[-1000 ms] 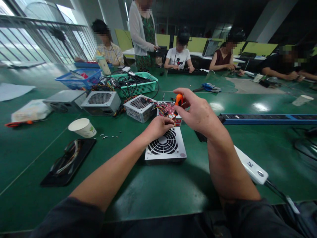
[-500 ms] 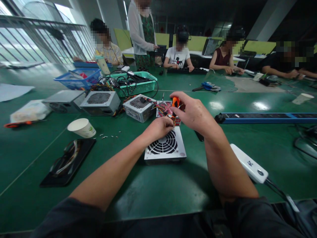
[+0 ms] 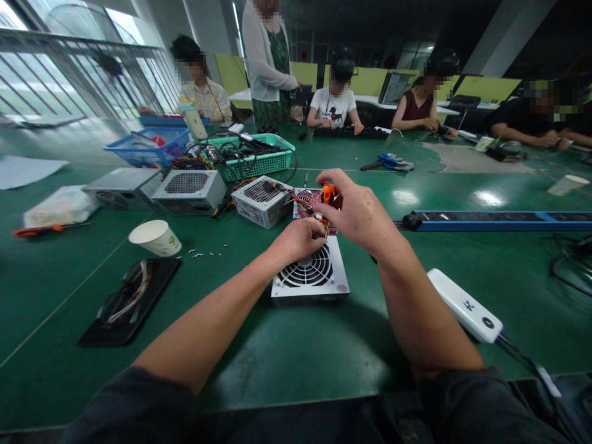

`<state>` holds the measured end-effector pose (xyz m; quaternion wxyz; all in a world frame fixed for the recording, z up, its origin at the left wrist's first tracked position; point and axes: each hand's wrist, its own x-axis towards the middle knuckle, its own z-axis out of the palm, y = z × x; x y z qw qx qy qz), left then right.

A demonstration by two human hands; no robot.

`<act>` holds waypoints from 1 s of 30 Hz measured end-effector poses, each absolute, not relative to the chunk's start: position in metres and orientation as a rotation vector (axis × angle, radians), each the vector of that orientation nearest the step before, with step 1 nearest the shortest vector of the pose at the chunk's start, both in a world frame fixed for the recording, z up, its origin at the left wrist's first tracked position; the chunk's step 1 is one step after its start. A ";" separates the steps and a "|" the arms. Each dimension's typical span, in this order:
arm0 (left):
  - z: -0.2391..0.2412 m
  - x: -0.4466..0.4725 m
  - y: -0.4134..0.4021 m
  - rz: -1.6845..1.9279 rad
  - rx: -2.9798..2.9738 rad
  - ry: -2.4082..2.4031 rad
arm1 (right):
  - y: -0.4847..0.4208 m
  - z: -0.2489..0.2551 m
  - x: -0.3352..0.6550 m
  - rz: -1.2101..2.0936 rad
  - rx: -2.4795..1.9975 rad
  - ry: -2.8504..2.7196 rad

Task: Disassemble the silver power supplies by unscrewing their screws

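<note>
Beside the right forearm, on the near part of the green surface [image 3: 351, 364], lies a white corded device [image 3: 465, 305]. Over on the left, a flat black pad [image 3: 160, 280] has thin looped strands on it. Between the forearms, a silver power supply unit [image 3: 311, 271] lies flat, its round black fan grille facing up. The left hand [image 3: 300, 239] is at the unit's far side, fingers bent and tips drawn together; they hide whatever may lie between them, so I cannot tell whether this grip has hold of anything. The right hand [image 3: 361, 208] is raised just past the unit's far right corner, its grip closed, thumb and fingers curled around the orange-and-black handle of a screwdriver [image 3: 328, 193]. The unit thus lies lower and nearer than that grip.

Off to the left stands a paper cup [image 3: 155, 238], small white bits [image 3: 203, 253] scattered near it. Just beyond the hands is a red-fan power supply [image 3: 305, 198], partly covered by wires; beside it sits a perforated silver power supply [image 3: 261, 206]. A blue power strip [image 3: 499, 221] runs along the right. Farther back, a green basket [image 3: 263, 164] holds black cables, near a blue basket [image 3: 139, 154]. Across the surface are seated people [image 3: 333, 111] and one standing person [image 3: 268, 61].
</note>
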<state>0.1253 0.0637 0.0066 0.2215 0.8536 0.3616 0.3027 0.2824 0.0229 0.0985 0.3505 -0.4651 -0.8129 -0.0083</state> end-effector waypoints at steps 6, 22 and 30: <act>0.011 0.127 0.061 0.807 2.364 1.049 | 0.018 0.102 0.287 -0.011 -1.114 -2.218; 0.010 0.128 0.060 0.817 2.343 1.074 | 0.010 0.105 0.287 -0.184 -1.260 -2.251; 0.011 0.127 0.060 0.803 2.342 1.101 | 0.012 0.104 0.288 -0.234 -1.274 -2.212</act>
